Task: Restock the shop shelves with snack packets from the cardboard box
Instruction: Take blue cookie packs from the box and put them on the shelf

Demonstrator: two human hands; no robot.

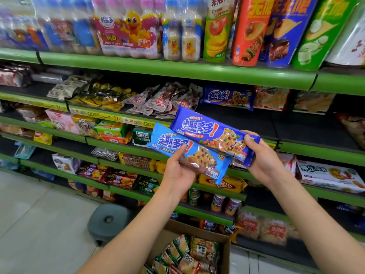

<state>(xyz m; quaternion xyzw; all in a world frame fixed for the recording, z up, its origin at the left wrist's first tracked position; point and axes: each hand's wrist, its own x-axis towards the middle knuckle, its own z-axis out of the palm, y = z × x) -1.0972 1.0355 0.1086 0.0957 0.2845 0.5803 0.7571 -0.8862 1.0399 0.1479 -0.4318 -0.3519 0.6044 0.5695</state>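
Observation:
My left hand [178,171] grips a light blue cookie packet [205,161] from below, thumb on its front. My right hand [262,157] grips the right end of a dark blue cookie packet [205,128], which lies slightly above and behind the light one. Both packets are held in front of the green shelves at mid height. A matching dark blue cookie packet [227,97] lies on the shelf [296,123] just above. The cardboard box [225,246] stands on the floor below my arms, with several green and orange snack packets [187,256] inside.
Green shelves [177,70] run across the view, stocked with bottles, crisp tubes and many snack packets. The shelf to the right of the dark blue packet shows bare black surface. A grey plastic stool [108,220] stands on the tiled floor left of the box.

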